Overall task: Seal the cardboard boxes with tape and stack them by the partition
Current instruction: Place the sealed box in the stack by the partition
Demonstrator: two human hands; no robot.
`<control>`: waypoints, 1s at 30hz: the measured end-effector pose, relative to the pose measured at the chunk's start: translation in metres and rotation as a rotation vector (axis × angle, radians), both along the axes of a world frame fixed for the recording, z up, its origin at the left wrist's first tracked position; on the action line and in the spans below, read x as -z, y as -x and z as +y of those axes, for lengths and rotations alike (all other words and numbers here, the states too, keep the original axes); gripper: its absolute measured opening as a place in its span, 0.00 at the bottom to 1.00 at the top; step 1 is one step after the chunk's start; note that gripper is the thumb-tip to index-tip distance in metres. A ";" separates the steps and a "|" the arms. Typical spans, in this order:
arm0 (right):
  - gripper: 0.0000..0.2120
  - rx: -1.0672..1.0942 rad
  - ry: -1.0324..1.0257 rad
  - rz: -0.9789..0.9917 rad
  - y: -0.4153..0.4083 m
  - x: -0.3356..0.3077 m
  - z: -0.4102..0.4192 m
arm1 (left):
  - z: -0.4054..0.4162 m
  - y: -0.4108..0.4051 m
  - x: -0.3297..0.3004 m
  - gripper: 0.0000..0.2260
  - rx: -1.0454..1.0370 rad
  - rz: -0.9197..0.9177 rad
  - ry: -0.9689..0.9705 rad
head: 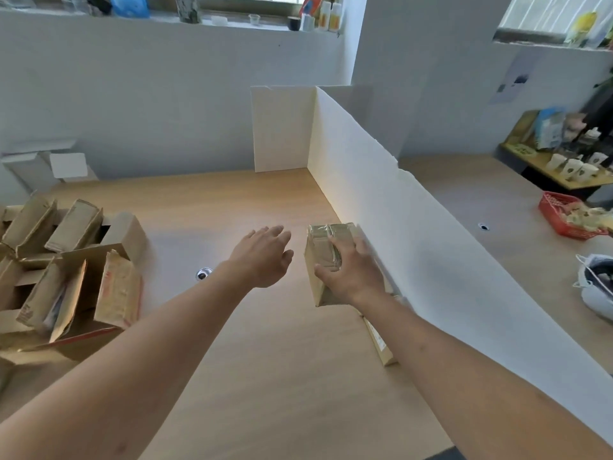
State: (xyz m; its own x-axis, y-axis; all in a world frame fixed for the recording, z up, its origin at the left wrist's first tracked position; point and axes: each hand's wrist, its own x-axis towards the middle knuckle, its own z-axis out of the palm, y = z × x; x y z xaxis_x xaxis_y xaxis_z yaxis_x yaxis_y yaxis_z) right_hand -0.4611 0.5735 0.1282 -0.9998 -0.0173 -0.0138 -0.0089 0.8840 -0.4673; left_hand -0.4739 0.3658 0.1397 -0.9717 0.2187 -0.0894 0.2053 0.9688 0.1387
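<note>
A taped cardboard box (323,247) sits against the white partition (381,200) on the wooden table (265,360). My right hand (351,270) lies on top of it with fingers spread over its taped lid. Under my right forearm another flat cardboard box (381,346) lies along the partition. My left hand (265,257) hovers just left of the taped box, fingers relaxed, holding nothing. No tape roll is in view.
Several unsealed cardboard boxes (66,267) are piled at the table's left edge. A cable hole (203,273) sits in the table. Beyond the partition are a red basket (564,210), a white bag (597,287) and a shelf with cups (570,167).
</note>
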 end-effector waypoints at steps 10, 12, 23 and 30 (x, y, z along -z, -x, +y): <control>0.37 -0.087 0.038 -0.090 0.090 0.069 0.025 | 0.027 0.061 0.063 0.23 -0.114 -0.124 0.021; 0.37 -0.096 0.069 -0.089 0.107 0.084 0.028 | 0.029 0.074 0.077 0.23 -0.139 -0.133 0.031; 0.38 -0.101 0.000 -0.071 0.198 0.166 0.010 | 0.028 0.155 0.154 0.24 -0.221 -0.167 -0.034; 0.37 -0.079 -0.098 -0.043 0.235 0.209 0.003 | 0.026 0.206 0.196 0.24 -0.184 -0.168 -0.073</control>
State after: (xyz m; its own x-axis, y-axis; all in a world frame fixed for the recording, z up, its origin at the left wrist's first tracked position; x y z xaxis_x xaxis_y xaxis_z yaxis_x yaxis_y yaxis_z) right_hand -0.6959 0.5766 -0.0812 -0.9938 -0.0924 -0.0622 -0.0620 0.9227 -0.3804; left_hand -0.6795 0.3916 -0.0562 -0.9686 0.0510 -0.2432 -0.0056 0.9739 0.2268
